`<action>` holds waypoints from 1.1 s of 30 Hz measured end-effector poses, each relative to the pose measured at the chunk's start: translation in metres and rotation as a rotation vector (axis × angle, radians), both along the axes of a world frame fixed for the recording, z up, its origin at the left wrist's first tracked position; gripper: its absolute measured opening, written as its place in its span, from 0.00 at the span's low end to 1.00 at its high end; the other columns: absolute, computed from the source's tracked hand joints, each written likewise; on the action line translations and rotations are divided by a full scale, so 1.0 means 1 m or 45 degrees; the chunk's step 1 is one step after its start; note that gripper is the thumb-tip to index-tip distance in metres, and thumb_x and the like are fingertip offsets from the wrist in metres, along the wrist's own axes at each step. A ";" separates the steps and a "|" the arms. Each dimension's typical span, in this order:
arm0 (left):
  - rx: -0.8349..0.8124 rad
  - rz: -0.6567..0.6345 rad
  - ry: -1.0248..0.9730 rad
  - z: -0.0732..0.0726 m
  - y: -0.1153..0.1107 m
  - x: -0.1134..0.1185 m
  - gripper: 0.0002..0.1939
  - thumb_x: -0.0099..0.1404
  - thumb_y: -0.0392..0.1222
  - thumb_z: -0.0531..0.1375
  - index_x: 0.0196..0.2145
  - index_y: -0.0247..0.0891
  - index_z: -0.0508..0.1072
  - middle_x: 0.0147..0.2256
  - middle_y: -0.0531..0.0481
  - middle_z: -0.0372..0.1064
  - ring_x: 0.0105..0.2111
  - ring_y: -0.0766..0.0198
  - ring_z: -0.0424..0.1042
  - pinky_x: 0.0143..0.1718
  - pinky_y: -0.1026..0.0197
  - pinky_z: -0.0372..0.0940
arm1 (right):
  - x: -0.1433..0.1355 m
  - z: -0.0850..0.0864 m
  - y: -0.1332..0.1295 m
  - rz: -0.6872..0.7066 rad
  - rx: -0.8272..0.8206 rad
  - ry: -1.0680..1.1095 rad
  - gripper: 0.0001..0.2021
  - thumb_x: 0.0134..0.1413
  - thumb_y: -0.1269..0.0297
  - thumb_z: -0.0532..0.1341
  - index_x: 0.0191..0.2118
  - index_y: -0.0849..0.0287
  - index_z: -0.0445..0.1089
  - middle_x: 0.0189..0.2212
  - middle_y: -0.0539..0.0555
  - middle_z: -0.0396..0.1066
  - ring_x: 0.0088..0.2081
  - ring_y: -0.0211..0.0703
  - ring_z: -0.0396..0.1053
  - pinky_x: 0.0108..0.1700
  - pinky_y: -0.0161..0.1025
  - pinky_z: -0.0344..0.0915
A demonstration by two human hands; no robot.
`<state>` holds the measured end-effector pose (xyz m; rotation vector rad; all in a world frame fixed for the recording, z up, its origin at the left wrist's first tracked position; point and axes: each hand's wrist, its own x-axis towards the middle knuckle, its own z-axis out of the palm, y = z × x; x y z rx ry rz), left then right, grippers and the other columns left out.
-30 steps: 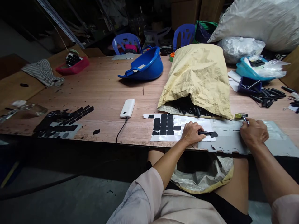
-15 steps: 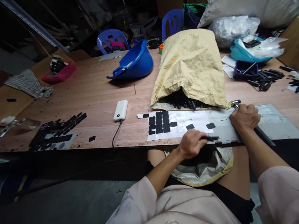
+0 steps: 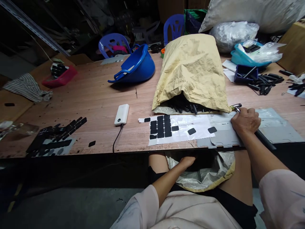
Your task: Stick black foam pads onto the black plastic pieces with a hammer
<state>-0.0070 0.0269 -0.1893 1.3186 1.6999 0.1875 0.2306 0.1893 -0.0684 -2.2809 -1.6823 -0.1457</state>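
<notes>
My right hand (image 3: 246,121) is wrapped around a hammer (image 3: 265,140); its metal head shows beyond my fingers and its black grip slants down to the right. The hand rests over a grey cardboard sheet (image 3: 224,135) at the table edge. My left hand (image 3: 188,161) reaches under the edge into an open sack (image 3: 202,183) on my lap, its fingers hidden. White backing paper (image 3: 183,136) with black rounded stickers (image 3: 160,127) lies left of the cardboard. Behind it a large yellow paper sack (image 3: 193,70) lies with its mouth toward me, full of slim black pieces (image 3: 184,106).
A white power bank (image 3: 121,114) with a cable lies left of the paper. Farther back are a tilted blue basin (image 3: 140,66) and a pink tray (image 3: 60,78). At right are a dark blue box (image 3: 245,74), loose black pieces (image 3: 267,82) and a teal basin (image 3: 252,60).
My left hand has gone from above the cardboard, where it held a dark slim piece, down into the lap sack. My right hand stays on the hammer. The view has shifted slightly.
</notes>
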 end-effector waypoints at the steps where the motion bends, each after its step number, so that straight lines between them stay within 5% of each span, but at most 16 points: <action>1: -0.023 -0.006 0.003 0.004 0.000 0.002 0.11 0.67 0.47 0.64 0.32 0.42 0.84 0.26 0.48 0.79 0.30 0.54 0.78 0.31 0.60 0.68 | 0.000 0.000 0.000 0.001 -0.003 0.001 0.22 0.69 0.63 0.52 0.58 0.70 0.74 0.52 0.76 0.69 0.46 0.58 0.60 0.41 0.48 0.46; 5: -0.106 -0.214 -0.161 0.043 -0.013 0.010 0.13 0.66 0.45 0.65 0.45 0.42 0.85 0.35 0.50 0.82 0.34 0.60 0.78 0.34 0.64 0.68 | -0.001 0.000 0.000 -0.010 -0.022 -0.013 0.23 0.70 0.63 0.51 0.58 0.70 0.74 0.53 0.75 0.69 0.46 0.57 0.60 0.41 0.48 0.44; 8: 0.024 -0.415 -0.480 0.087 -0.014 0.016 0.12 0.66 0.45 0.65 0.43 0.40 0.85 0.34 0.52 0.81 0.32 0.64 0.75 0.33 0.66 0.65 | -0.001 -0.002 0.000 -0.002 0.002 -0.011 0.21 0.69 0.63 0.51 0.56 0.69 0.75 0.52 0.75 0.69 0.45 0.56 0.59 0.41 0.48 0.44; 10: 0.215 -0.365 -0.576 0.115 0.002 0.018 0.10 0.67 0.45 0.64 0.39 0.39 0.84 0.32 0.52 0.79 0.31 0.65 0.74 0.31 0.66 0.64 | 0.000 -0.003 0.001 0.007 0.027 0.001 0.21 0.68 0.63 0.52 0.56 0.68 0.75 0.51 0.75 0.69 0.44 0.57 0.59 0.41 0.48 0.46; 13: 0.573 -0.020 -0.360 0.140 0.053 0.015 0.10 0.70 0.47 0.63 0.40 0.39 0.81 0.30 0.53 0.77 0.29 0.65 0.73 0.32 0.64 0.64 | 0.001 -0.004 0.001 0.012 0.043 0.019 0.21 0.68 0.63 0.52 0.55 0.68 0.75 0.49 0.75 0.68 0.45 0.58 0.61 0.41 0.49 0.49; 17: 0.846 0.372 0.131 0.140 0.129 0.007 0.09 0.68 0.48 0.67 0.40 0.42 0.75 0.37 0.49 0.78 0.39 0.58 0.77 0.39 0.60 0.66 | 0.003 -0.007 0.002 0.040 0.065 0.069 0.21 0.67 0.64 0.52 0.55 0.68 0.76 0.49 0.77 0.69 0.46 0.62 0.62 0.42 0.50 0.51; 21: 0.804 0.455 0.312 0.132 0.163 0.007 0.15 0.66 0.50 0.70 0.44 0.44 0.71 0.43 0.44 0.80 0.44 0.50 0.79 0.42 0.57 0.68 | 0.004 -0.009 0.003 0.041 0.095 0.058 0.20 0.66 0.64 0.52 0.53 0.67 0.76 0.48 0.75 0.70 0.47 0.63 0.64 0.43 0.51 0.55; 27: 0.712 0.468 0.269 0.138 0.159 0.001 0.16 0.66 0.44 0.68 0.50 0.44 0.73 0.38 0.46 0.81 0.44 0.48 0.80 0.43 0.54 0.69 | 0.000 -0.005 0.003 0.002 0.013 -0.034 0.21 0.68 0.64 0.50 0.54 0.68 0.75 0.49 0.72 0.70 0.48 0.61 0.66 0.45 0.50 0.60; 33: 0.808 0.277 0.045 0.127 0.117 -0.026 0.09 0.64 0.38 0.68 0.44 0.41 0.83 0.30 0.54 0.78 0.33 0.62 0.77 0.41 0.61 0.70 | 0.001 -0.006 0.003 0.003 0.016 -0.034 0.22 0.68 0.63 0.50 0.55 0.69 0.75 0.50 0.72 0.70 0.50 0.64 0.67 0.46 0.51 0.60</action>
